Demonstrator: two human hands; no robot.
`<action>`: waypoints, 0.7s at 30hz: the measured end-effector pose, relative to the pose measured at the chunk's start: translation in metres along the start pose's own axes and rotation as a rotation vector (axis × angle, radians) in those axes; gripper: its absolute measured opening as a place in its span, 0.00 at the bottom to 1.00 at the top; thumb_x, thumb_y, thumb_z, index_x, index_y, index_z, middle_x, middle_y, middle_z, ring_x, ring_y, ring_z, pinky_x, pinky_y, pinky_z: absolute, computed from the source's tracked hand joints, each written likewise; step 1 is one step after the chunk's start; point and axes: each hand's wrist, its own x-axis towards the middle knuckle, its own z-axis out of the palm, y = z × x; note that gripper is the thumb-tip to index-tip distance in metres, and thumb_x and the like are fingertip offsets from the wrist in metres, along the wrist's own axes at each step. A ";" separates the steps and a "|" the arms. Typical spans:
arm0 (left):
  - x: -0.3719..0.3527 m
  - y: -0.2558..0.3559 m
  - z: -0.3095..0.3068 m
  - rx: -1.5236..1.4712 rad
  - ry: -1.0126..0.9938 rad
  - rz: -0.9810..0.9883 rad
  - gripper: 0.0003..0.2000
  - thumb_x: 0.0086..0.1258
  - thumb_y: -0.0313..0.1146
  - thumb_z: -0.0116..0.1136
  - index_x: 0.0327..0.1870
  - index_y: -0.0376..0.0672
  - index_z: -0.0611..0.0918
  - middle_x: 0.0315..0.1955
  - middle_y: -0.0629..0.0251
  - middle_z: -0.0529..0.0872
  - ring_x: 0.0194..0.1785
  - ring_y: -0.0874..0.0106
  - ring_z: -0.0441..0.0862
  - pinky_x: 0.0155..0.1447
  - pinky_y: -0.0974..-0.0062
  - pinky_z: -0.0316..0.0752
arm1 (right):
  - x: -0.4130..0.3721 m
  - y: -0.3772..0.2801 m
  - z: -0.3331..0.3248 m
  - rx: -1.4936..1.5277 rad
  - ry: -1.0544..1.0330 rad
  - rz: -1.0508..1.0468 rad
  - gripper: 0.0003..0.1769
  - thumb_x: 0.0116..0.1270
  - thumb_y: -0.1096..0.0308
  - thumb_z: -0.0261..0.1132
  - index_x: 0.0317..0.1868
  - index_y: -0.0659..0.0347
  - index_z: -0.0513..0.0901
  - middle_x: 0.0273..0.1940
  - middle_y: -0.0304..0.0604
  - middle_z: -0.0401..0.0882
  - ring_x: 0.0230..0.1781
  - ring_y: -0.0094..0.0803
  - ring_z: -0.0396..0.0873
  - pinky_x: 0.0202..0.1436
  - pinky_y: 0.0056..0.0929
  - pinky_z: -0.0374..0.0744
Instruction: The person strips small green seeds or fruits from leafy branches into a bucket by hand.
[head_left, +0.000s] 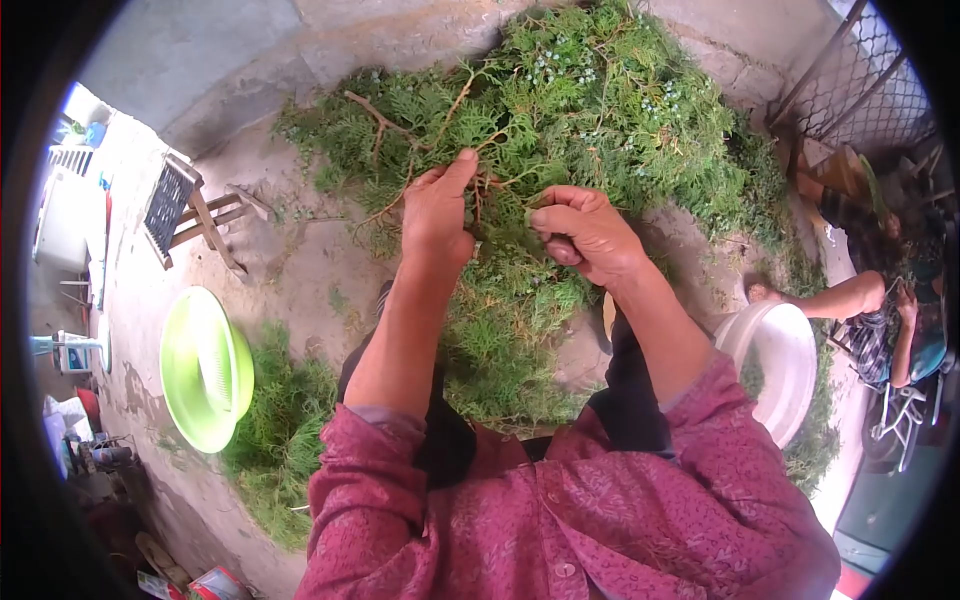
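Observation:
My left hand (pixel 436 218) is closed around a bare, forked cypress branch (pixel 458 103), its thumb pointing up along the wood. Thin twigs and green scale-leaved sprays spread from the branch above and beside the hand. Close by on the right, my right hand (pixel 588 236) has thumb and forefinger pinched on a small green sprig, mostly hidden by the fingers. Beyond both hands lies a large heap of cypress cuttings (pixel 640 130), dotted with pale blue-green cones. More loose greenery (pixel 510 340) covers the ground between my legs.
A lime-green basin (pixel 172 370) stands tilted at left beside a pile of sprays (pixel 285 430). To the right is a whitish tub (pixel 740 335). Another person (pixel 870 290) sits at far right. A small wooden stool (pixel 200 215) stands at left, with a wall (pixel 230 80) behind.

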 end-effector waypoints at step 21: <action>0.012 0.029 -0.021 -0.334 -0.160 -0.054 0.12 0.72 0.38 0.42 0.44 0.40 0.74 0.36 0.61 0.79 0.35 0.67 0.75 0.37 0.66 0.71 | -0.303 0.014 -0.253 -1.758 1.123 0.252 0.24 0.43 0.67 0.64 0.44 0.66 0.78 0.37 0.57 0.79 0.40 0.46 0.79 0.49 0.35 0.74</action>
